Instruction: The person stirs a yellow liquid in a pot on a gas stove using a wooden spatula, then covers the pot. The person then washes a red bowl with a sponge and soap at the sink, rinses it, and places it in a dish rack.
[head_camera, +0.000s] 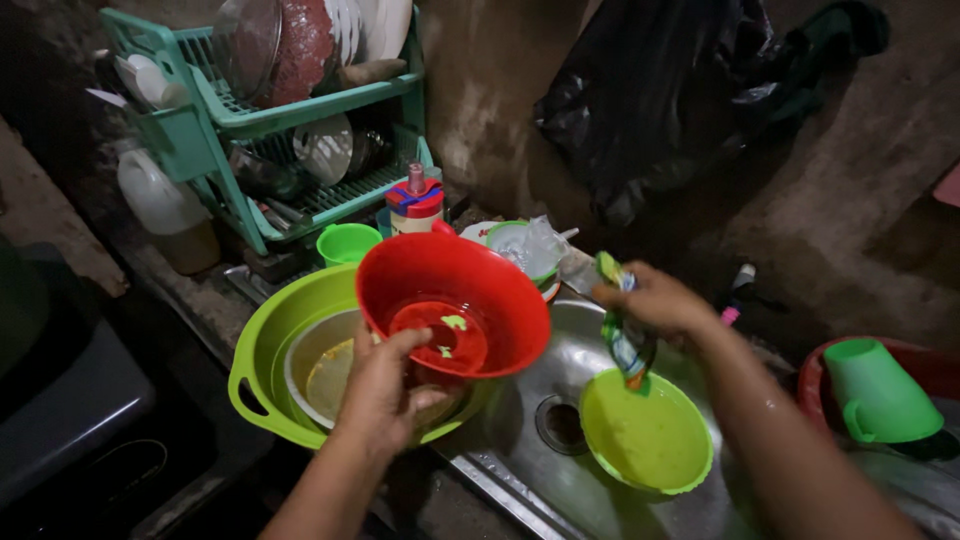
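My left hand (385, 385) grips the near rim of a red plastic bowl (455, 300), tilted toward me, with a little water and green specks inside. It hangs over a large lime green basin (262, 345) that holds a metal bowl (318, 365) of murky water. My right hand (655, 300) holds a green soap sachet (625, 335) upside down above a lime green bowl (645, 435) that sits in the steel sink (520, 470).
A teal dish rack (235, 120) with plates and lids stands at the back left. Beside it are a small green cup (348, 242) and a red-capped jar (415, 205). A green mug (880, 395) lies in a red tub (930, 365) at right. A black plastic bag (650, 90) hangs behind.
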